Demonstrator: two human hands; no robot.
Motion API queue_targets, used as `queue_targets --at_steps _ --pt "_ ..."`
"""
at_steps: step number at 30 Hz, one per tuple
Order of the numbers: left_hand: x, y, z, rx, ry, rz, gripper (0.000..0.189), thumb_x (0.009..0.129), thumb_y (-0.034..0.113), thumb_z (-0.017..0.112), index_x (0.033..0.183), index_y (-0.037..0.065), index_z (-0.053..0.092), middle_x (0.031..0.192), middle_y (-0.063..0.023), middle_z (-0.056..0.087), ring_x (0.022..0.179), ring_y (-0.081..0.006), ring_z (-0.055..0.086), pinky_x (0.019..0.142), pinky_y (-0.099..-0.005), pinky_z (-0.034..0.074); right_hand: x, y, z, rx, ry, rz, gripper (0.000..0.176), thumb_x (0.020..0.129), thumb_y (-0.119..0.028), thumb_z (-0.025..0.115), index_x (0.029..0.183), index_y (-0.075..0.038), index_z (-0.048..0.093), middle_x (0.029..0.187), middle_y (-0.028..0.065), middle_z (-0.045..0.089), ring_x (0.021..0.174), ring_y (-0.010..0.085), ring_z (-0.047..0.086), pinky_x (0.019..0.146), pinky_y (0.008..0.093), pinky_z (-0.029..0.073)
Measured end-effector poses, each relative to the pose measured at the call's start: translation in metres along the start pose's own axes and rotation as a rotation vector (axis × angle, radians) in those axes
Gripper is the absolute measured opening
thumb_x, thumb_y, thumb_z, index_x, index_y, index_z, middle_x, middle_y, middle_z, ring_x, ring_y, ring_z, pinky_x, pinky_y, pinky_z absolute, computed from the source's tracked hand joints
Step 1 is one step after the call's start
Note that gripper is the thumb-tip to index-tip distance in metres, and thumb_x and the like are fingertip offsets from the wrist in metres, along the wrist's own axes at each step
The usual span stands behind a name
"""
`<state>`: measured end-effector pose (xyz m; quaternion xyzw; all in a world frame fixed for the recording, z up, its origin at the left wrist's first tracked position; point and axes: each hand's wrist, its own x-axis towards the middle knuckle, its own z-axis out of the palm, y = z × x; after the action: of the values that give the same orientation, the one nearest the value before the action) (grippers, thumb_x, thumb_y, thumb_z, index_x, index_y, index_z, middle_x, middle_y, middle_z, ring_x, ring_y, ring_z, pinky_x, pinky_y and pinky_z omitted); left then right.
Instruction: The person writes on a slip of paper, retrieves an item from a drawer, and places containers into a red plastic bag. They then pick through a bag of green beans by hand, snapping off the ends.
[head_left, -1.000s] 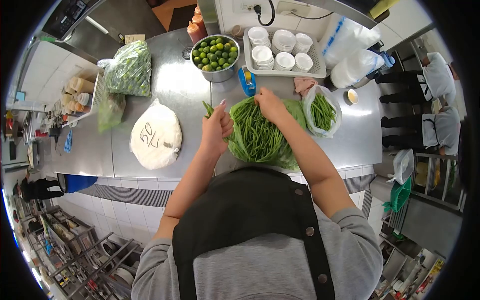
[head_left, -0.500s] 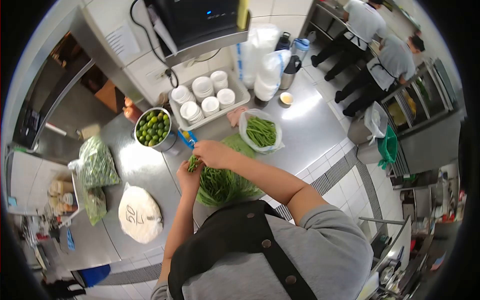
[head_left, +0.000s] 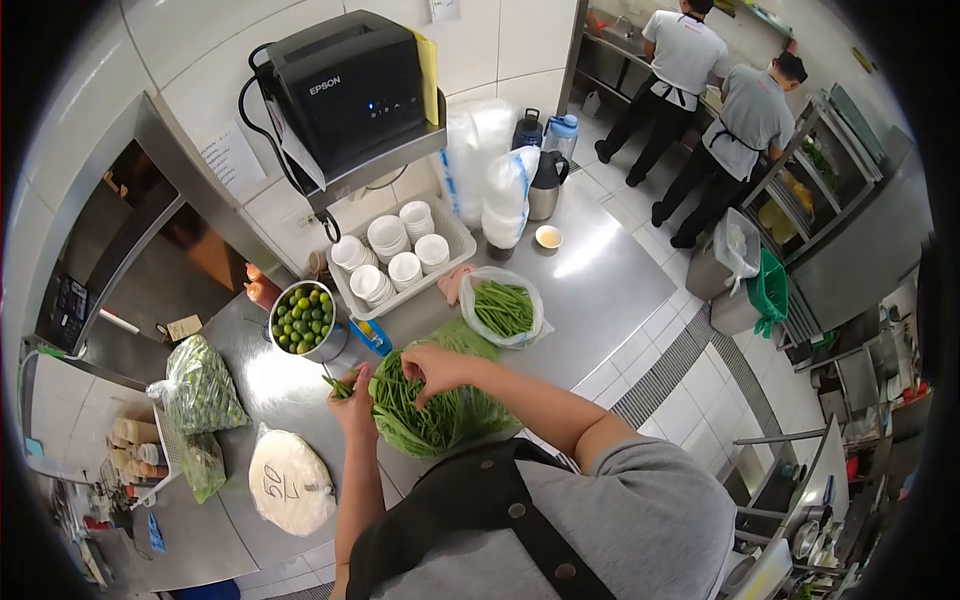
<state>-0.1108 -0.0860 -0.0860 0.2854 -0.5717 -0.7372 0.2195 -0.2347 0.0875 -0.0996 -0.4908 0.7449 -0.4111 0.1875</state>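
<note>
Left hand (head_left: 352,404), fingers closed on a few beans (head_left: 336,384); right hand (head_left: 432,364) just right, fingers curled into the pile (head_left: 425,425), grip unclear.

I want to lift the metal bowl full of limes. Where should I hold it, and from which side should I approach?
Take the bowl by its rim, one hand at each side: it is round, upright and full of limes, with no handle seen. Come from the front-left over bare counter; the cup tray crowds its right. The left hand holds green beans.
</note>
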Motion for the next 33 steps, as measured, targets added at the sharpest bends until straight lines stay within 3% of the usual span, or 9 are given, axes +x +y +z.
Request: queue_targets --at_steps 6,10,15,18,24,26,27,29,33 --pt "-0.01 0.006 0.002 0.021 -0.004 0.036 0.014 0.091 0.014 0.076 0.092 0.001 0.07 0.072 0.0016 0.062 0.048 -0.0003 0.037 0.043 -0.0209 0.023 0.015 -0.033 0.008 0.352 -0.039 0.083 0.022 0.088 -0.023 0.073 0.096 -0.002 0.07 0.073 0.0059 0.068 0.067 0.0167 0.065 0.063 0.0323 0.051" --pt "-0.008 0.007 0.002 0.015 0.239 0.119 0.016 0.091 0.015 0.075 0.093 -0.001 0.072 0.079 0.0025 0.066 0.05 -0.0003 0.034 0.045 -0.0222 0.024 0.012 -0.04 0.011 0.331 0.073 0.098 0.021 0.093 -0.021 0.064 0.092 -0.001 0.07 0.069 0.0078 0.069 0.062 0.0188 0.066 0.063 0.0344 0.05" --pt "-0.011 0.02 -0.006 -0.06 0.228 0.115 0.017 0.093 0.018 0.073 0.095 0.001 0.072 0.079 0.0007 0.067 0.048 0.0004 0.031 0.043 -0.0211 0.02 0.006 -0.043 0.017 0.307 0.102 0.135 0.019 0.095 -0.017 0.062 0.097 0.0 0.071 0.076 0.0102 0.07 0.069 0.0193 0.067 0.066 0.0346 0.051" --pt "-0.014 0.025 -0.002 -0.102 0.227 0.11 0.017 0.095 0.018 0.071 0.096 0.001 0.071 0.08 0.0003 0.067 0.047 0.0008 0.03 0.043 -0.0209 0.02 0.01 -0.038 0.024 0.093 0.291 -0.053 0.019 0.095 -0.017 0.062 0.095 0.001 0.069 0.082 0.0121 0.069 0.077 0.0241 0.067 0.071 0.0368 0.051" --pt "-0.011 0.028 -0.013 -0.226 0.211 -0.011 0.017 0.099 0.017 0.065 0.103 0.001 0.067 0.083 0.0012 0.062 0.05 0.0003 0.032 0.043 -0.0203 0.022 -0.004 -0.087 0.006 0.441 0.016 -0.239 0.016 0.091 -0.014 0.064 0.089 0.002 0.067 0.084 0.0157 0.066 0.08 0.0299 0.064 0.073 0.0405 0.049" --pt "-0.003 0.022 -0.027 -0.311 0.222 -0.065 0.019 0.1 0.019 0.064 0.108 0.001 0.065 0.082 0.0021 0.059 0.052 -0.0002 0.033 0.044 -0.0199 0.023 0.004 -0.051 0.012 0.281 -0.085 -0.161 0.014 0.088 -0.013 0.067 0.085 0.001 0.069 0.08 0.0151 0.067 0.076 0.0288 0.065 0.07 0.0404 0.049" --pt "-0.003 0.021 -0.032 -0.323 0.192 -0.085 0.02 0.101 0.022 0.061 0.109 0.003 0.062 0.075 0.0053 0.049 0.053 -0.0014 0.031 0.045 -0.0202 0.023 0.009 -0.044 0.008 0.204 -0.139 -0.123 0.014 0.086 -0.013 0.069 0.084 0.001 0.069 0.079 0.0149 0.068 0.074 0.0282 0.065 0.069 0.0403 0.05" --pt "0.0 0.01 -0.038 -0.408 0.148 -0.137 0.018 0.102 0.022 0.06 0.107 0.005 0.061 0.073 0.0061 0.043 0.052 -0.0024 0.029 0.045 -0.0208 0.023 0.009 -0.035 -0.003 -0.148 -0.356 0.121 0.014 0.078 -0.013 0.077 0.081 0.0 0.071 0.075 0.0141 0.07 0.07 0.0267 0.067 0.064 0.0401 0.051" --pt "-0.008 0.001 -0.04 -0.532 0.134 -0.201 0.012 0.103 0.022 0.056 0.096 0.012 0.056 0.068 0.0072 0.034 0.052 -0.0039 0.027 0.044 -0.0225 0.023 0.016 -0.002 -0.002 -0.038 -0.516 0.159 0.022 0.068 -0.011 0.084 0.086 -0.002 0.076 0.082 0.0119 0.075 0.074 0.0233 0.071 0.066 0.0373 0.055"
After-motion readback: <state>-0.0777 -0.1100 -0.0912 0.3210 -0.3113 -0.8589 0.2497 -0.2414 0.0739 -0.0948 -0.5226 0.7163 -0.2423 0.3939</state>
